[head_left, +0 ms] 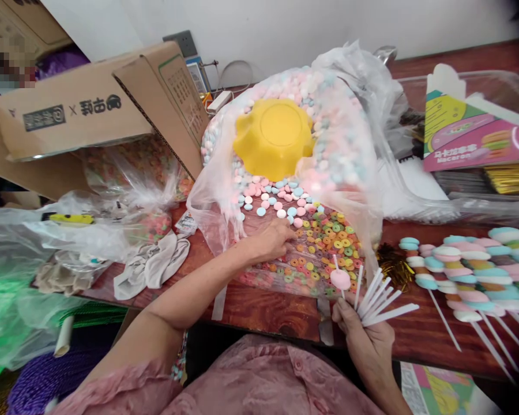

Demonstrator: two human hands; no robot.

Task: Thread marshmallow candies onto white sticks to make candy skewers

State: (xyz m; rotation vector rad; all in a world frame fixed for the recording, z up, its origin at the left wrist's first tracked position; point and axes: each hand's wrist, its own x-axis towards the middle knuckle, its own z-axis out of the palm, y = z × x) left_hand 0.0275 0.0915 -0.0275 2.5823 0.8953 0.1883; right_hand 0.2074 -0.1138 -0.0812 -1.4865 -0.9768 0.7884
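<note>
A white wall (328, 23) is running across the back from ten to two o'clock, and a dark red-brown wooden table (268, 308) is filling the middle of the view, crowded on every side. At ten o'clock a large cardboard box (82, 109) is leaning open over crumpled plastic. At twelve, a big clear bag (350, 144) of pastel disc sweets is bulging upward, with a yellow bowl (273, 137) sitting upside down on top. At two o'clock a pink and green carton (471, 135) is resting on a clear tray. At three, a row of finished sweet skewers (471, 271) is lying side by side, their sticks pointing toward five o'clock. A grey cloth (153, 265) is lying bunched at eight o'clock. Just below the bag's mouth, near the centre, a heap of small coloured ring sweets (324, 242) is spreading over plastic. The left hand (272, 239) is reaching onto that heap with its fingers bent downward; whether it is pinching a ring cannot be told. At five o'clock, at the table's near edge, the right hand (363, 337) is gripping a fan of white sticks (380, 300), which are splaying toward one and two o'clock. One stick is carrying a single pink sweet (340, 279), threaded near its tip, just beside the ring heap.
</note>
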